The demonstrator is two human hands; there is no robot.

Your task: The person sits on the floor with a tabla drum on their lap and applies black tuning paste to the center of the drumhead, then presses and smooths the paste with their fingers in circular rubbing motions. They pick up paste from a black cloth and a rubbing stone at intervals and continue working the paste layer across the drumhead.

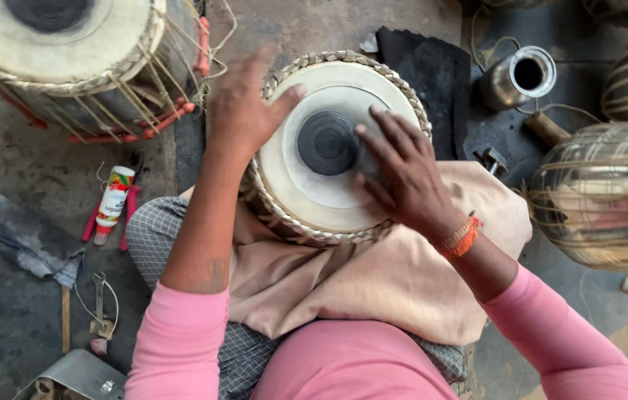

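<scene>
A small drum [314, 189] with a cream skin, a black centre patch and a braided rim rests tilted on a beige cloth [373, 281] across my lap. My left hand [243, 107] lies on the drum's upper left rim, thumb on the skin, fingers spread and slightly blurred. My right hand [399, 174] lies flat on the skin's right side, fingertips at the edge of the black patch. An orange thread band circles my right wrist. Neither hand holds anything.
A larger laced drum [69, 52] stands at the top left, another drum [603, 196] lies at the right. A steel pot [517, 78] sits at the top right. A small tube [114, 200], a grey rag [21, 237] and metal tools [99, 304] lie on the floor at the left.
</scene>
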